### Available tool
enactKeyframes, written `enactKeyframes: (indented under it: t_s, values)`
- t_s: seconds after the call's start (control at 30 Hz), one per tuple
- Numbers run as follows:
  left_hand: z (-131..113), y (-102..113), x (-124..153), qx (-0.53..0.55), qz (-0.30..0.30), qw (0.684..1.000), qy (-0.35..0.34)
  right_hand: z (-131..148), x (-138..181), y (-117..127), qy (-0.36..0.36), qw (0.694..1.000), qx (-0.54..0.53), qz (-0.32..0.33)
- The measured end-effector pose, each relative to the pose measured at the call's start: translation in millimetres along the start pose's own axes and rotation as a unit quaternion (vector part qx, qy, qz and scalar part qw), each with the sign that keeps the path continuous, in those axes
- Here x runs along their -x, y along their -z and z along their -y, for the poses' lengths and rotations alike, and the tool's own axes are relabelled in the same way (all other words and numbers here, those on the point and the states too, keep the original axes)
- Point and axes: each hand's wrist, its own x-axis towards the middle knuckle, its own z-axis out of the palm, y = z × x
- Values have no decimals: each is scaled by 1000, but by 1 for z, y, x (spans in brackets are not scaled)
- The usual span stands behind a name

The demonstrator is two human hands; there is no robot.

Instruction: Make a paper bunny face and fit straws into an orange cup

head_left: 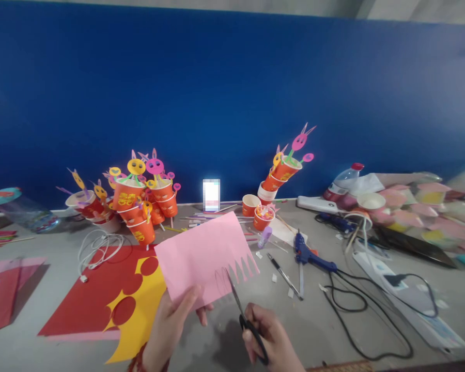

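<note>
Pink paper [197, 253], pinched low
The left hand [173, 312] pinches its seven o'clock edge; the right hand [269, 328] grips scissors [238, 305] at five o'clock.

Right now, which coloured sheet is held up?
The fringed pink sheet, in the left hand; the yellow sheet lies over the red sheet on the table.
</note>
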Motion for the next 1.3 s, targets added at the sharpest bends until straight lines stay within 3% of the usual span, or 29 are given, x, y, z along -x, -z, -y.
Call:
enactKeyframes:
  t_s: [1.3]
  values:
    - [-8, 11, -2, 32, 63, 997, 8, -8, 3, 8, -20, 999, 24, 7]
